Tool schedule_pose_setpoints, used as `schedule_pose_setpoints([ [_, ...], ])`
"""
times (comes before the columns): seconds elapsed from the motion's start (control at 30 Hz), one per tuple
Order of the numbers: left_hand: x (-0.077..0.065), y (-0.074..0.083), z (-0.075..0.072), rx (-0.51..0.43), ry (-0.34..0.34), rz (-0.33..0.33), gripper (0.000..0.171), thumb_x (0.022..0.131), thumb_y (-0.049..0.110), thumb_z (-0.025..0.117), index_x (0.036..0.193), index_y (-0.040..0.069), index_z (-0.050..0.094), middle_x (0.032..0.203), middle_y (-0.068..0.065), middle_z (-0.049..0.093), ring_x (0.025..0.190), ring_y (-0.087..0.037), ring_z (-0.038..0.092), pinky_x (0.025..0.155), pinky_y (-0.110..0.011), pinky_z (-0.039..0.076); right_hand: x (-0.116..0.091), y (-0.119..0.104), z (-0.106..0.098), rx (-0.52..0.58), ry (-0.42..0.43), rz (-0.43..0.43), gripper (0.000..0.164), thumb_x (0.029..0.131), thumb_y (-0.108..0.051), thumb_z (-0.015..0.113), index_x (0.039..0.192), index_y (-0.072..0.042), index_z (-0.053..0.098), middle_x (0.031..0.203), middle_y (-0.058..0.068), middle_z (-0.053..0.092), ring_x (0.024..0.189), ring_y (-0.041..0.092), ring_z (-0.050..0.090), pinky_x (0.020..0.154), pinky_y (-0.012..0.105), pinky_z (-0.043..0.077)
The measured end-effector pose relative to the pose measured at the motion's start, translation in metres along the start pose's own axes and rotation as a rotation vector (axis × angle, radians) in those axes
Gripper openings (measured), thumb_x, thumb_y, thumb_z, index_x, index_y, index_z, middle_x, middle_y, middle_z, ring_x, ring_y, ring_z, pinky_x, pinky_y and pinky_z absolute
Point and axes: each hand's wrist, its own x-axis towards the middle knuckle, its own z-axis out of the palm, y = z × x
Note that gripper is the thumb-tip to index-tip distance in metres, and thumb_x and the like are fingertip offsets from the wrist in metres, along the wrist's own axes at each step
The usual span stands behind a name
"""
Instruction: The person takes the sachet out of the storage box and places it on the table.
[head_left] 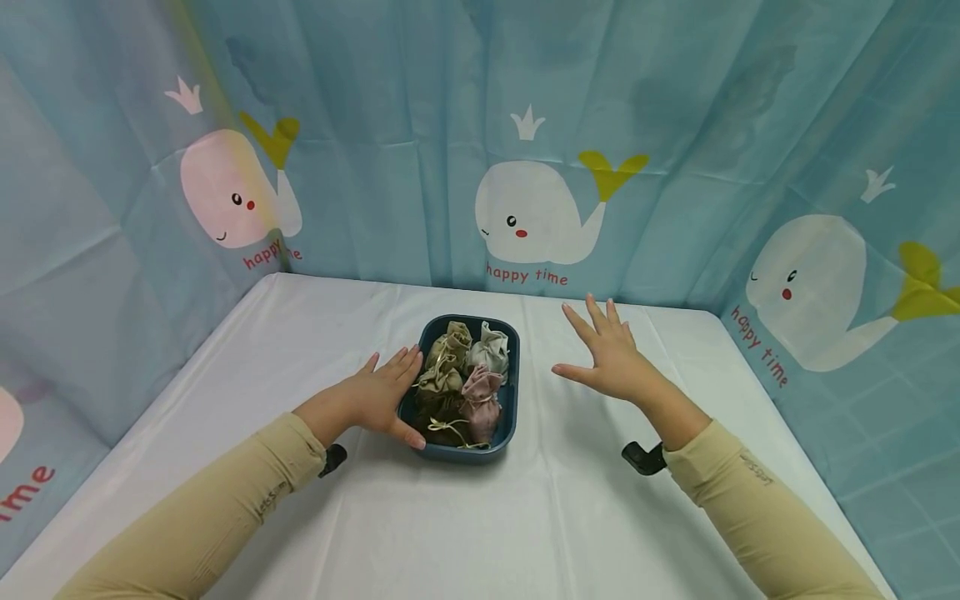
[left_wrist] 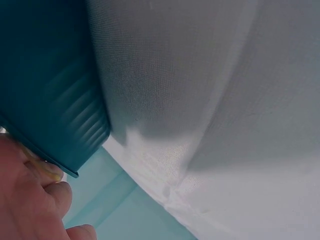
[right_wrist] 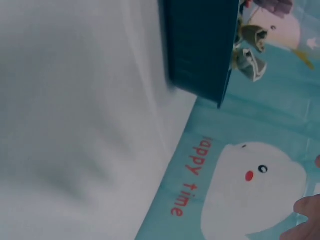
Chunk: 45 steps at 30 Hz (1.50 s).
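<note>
A dark blue plastic bin (head_left: 461, 455) stands on the table, filled with small drawstring pouches. Among them are a pale grey pouch (head_left: 491, 352), a pink pouch (head_left: 481, 408), olive ones (head_left: 442, 380) and a dark brown one (head_left: 441, 410). My left hand (head_left: 375, 400) lies along the bin's left side, fingers straight and thumb spread, fingertips right at the rim. In the left wrist view its fingers (left_wrist: 57, 197) show beside the bin's ribbed wall (left_wrist: 60, 90). Apart from the bin, my right hand (head_left: 611, 358) hovers to its right with fingers spread, holding nothing.
A white cloth covers the table (head_left: 555, 517). Behind and at both sides hangs a light blue curtain (head_left: 375, 183) printed with whales. Black wrist mounts (head_left: 645, 458) stick out under the sleeves.
</note>
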Motion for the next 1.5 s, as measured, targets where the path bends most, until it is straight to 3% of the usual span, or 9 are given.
schedule_pose_setpoints([
  [0.43, 0.002, -0.003, 0.003, 0.002, 0.006, 0.004, 0.139, 0.048, 0.090, 0.046, 0.147, 0.002, 0.004, 0.153, -0.013, -0.002, 0.140, -0.029, -0.002, 0.106, -0.058, 0.001, 0.015, -0.027, 0.009, 0.075, 0.008, -0.086, 0.090, 0.076, -0.066, 0.057, 0.147, -0.034, 0.012, 0.154, 0.006, -0.001, 0.138, 0.035, -0.009, 0.101, 0.065, 0.015],
  [0.9, 0.002, -0.002, 0.003, 0.003, 0.001, 0.000, 0.139, 0.049, 0.090, 0.047, 0.147, 0.002, 0.004, 0.153, -0.014, -0.003, 0.140, -0.029, 0.000, 0.106, -0.059, 0.002, 0.025, -0.046, 0.021, 0.337, -0.038, -0.249, 0.073, 0.081, -0.043, 0.067, 0.142, -0.019, 0.035, 0.144, 0.001, 0.035, 0.132, 0.021, 0.032, 0.103, 0.045, 0.030],
  [1.17, 0.002, -0.003, 0.002, 0.003, -0.004, -0.001, 0.139, 0.049, 0.089, 0.047, 0.147, 0.002, 0.004, 0.153, -0.014, -0.003, 0.140, -0.030, 0.000, 0.106, -0.059, 0.003, 0.028, -0.057, 0.028, 0.476, -0.093, -0.287, 0.065, 0.083, -0.030, 0.068, 0.139, -0.016, 0.040, 0.135, 0.009, 0.045, 0.122, 0.028, 0.045, 0.097, 0.045, 0.038],
  [1.5, 0.002, -0.002, 0.001, -0.009, -0.009, 0.010, 0.137, 0.051, 0.088, 0.049, 0.147, 0.002, 0.003, 0.153, -0.014, -0.004, 0.140, -0.030, 0.000, 0.106, -0.058, 0.003, 0.035, -0.069, 0.041, 0.439, -0.150, -0.323, 0.060, 0.083, -0.020, 0.069, 0.138, -0.015, 0.043, 0.134, 0.009, 0.047, 0.118, 0.026, 0.050, 0.094, 0.042, 0.042],
])
